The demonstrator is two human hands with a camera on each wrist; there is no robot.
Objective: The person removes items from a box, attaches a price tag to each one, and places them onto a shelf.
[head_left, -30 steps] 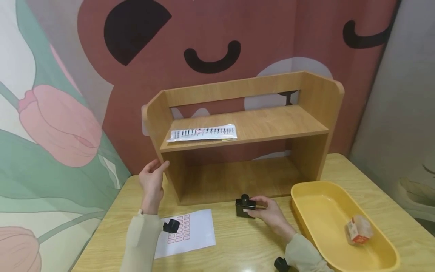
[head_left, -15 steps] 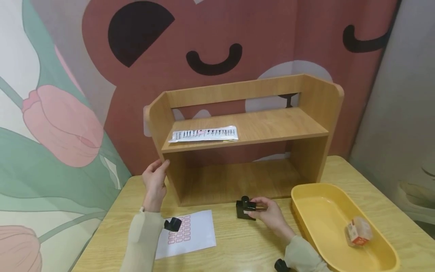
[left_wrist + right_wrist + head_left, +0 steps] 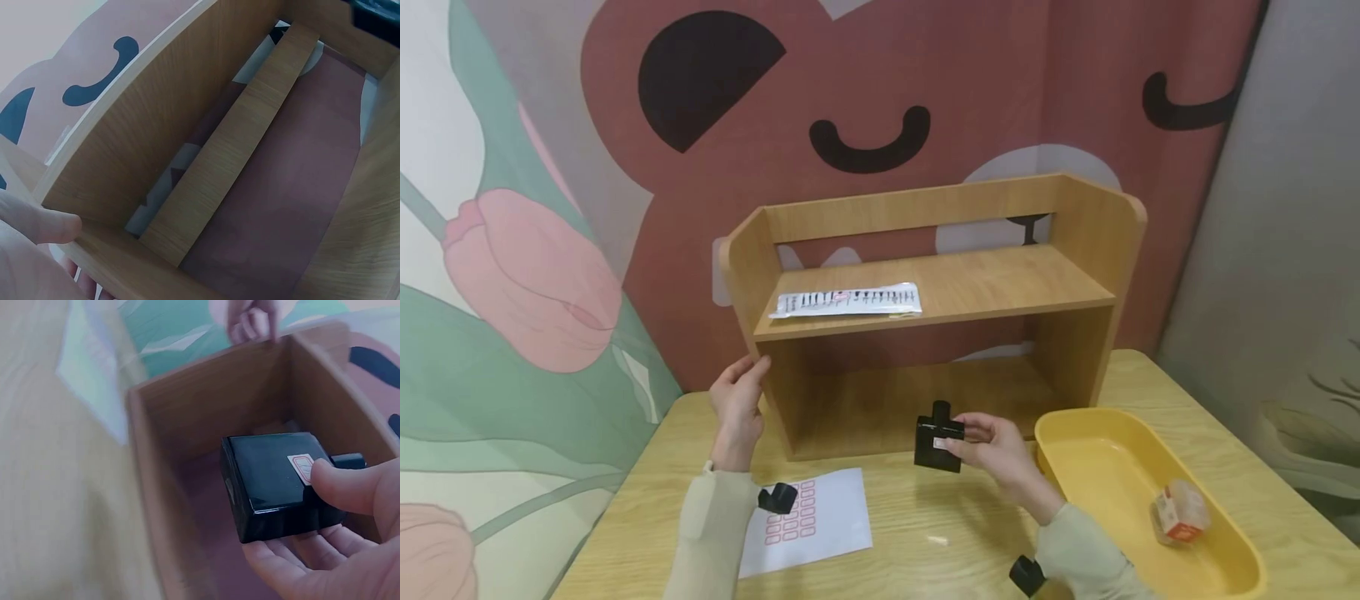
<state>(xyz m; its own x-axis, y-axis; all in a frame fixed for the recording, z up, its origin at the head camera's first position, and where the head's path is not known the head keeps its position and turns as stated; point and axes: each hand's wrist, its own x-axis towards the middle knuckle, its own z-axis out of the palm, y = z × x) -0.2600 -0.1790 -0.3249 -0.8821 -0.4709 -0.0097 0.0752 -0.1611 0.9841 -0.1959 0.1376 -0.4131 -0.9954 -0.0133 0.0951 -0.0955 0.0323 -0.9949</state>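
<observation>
I have the left hand (image 3: pixel 736 410) pinching the side of the wooden shelf (image 3: pixel 1000 271); the right hand (image 3: pixel 1000 454) pinches the black bottle (image 3: pixel 934 454) above the counter (image 3: pixel 936 521), long axis near upright, cap (image 3: pixel 941 409) up.

The thumb of the right hand (image 3: pixel 362 565) covers one edge of the label (image 3: pixel 300 467) on the black bottle (image 3: pixel 272 472); its print is illegible. The left sleeve (image 3: pixel 711 521) hides part of the paper sheet (image 3: pixel 841 517), blurred from the right wrist. The left hand (image 3: pixel 28 259) is cropped in its wrist view, as is the yellow tray's (image 3: pixel 1097 462) near end in the head view.
</observation>
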